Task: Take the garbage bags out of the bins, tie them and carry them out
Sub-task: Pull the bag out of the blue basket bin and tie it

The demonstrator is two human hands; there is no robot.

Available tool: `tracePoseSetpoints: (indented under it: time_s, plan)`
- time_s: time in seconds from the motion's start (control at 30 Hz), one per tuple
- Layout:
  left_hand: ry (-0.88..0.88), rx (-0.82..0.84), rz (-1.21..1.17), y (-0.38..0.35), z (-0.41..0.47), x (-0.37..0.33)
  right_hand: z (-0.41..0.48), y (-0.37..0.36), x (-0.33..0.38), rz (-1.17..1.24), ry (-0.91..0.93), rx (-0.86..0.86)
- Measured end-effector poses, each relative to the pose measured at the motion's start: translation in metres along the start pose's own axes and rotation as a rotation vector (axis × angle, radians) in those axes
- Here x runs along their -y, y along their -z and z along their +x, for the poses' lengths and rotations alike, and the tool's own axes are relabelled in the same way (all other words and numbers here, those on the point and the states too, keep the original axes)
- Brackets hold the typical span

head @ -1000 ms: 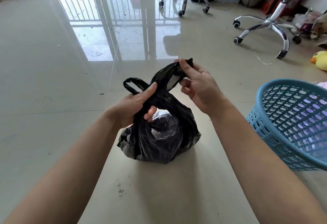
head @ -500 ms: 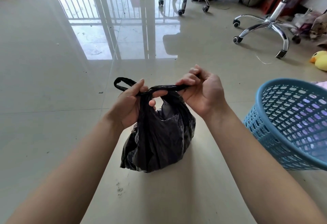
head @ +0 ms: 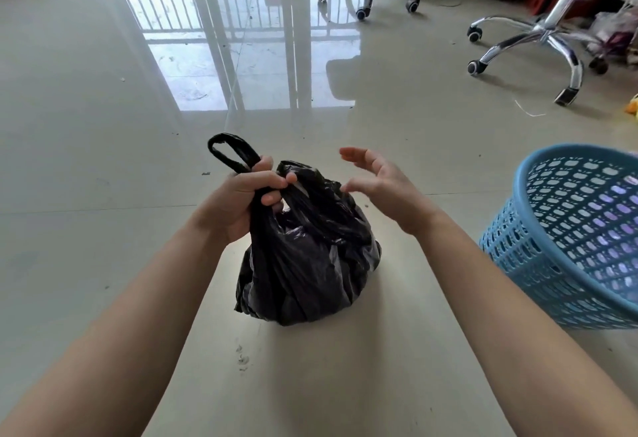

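Head view, garbage bag (head: 310, 264) upright, loop (head: 229, 137) pointing up-left — left hand (head: 241, 201) gripping its neck, right hand (head: 383, 188) spread, empty.

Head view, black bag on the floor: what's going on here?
A person appears to be tying a black garbage bag that sits on the tiled floor. The left hand grips the bag's gathered neck, with one handle loop sticking up above the fist. The right hand is open beside the bag's top, holding nothing. A blue bin stands to the right. Whether a knot is finished cannot be told.

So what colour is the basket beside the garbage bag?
Blue basket, with a perforated wall; clearest in the head view.
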State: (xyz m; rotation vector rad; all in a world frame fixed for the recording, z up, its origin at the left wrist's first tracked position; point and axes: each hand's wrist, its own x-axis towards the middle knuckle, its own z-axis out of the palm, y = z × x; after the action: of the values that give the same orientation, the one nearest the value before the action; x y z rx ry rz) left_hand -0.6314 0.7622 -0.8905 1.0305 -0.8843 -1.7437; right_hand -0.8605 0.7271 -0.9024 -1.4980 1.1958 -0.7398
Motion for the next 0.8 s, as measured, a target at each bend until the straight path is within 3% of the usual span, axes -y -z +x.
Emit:
tracePoseSetpoints:
  time_s: [0.13, 0.2, 0.33, 0.4, 0.53, 0.67, 0.8]
  plan:
    - [0.031, 0.075, 0.165, -0.011, -0.002, 0.0, 0.005, -0.017, -0.007, 0.051, -0.073, 0.365]
    - [0.035, 0.079, 0.229, -0.013, -0.002, -0.001, 0.003, -0.023, -0.01, 0.117, -0.106, 0.456]
    - [-0.075, -0.253, 0.607, -0.002, 0.009, 0.002, 0.002, -0.024, -0.009, -0.131, -0.054, 0.199]
    - [-0.139, -0.395, 0.682, 0.001, 0.015, 0.006, 0.002, -0.025, -0.003, -0.179, -0.037, 0.136]
    - [-0.245, -0.516, 0.477, 0.0, 0.023, 0.011, 0.002, -0.027, -0.005, -0.091, -0.03, 0.177]
    - [-0.199, -0.452, 0.027, -0.007, 0.028, 0.018, 0.0, -0.027, -0.014, -0.042, -0.137, 0.232]
    - [-0.135, -0.348, -0.169, -0.014, 0.023, 0.016, -0.003, -0.028, -0.019, -0.068, -0.208, 0.323]
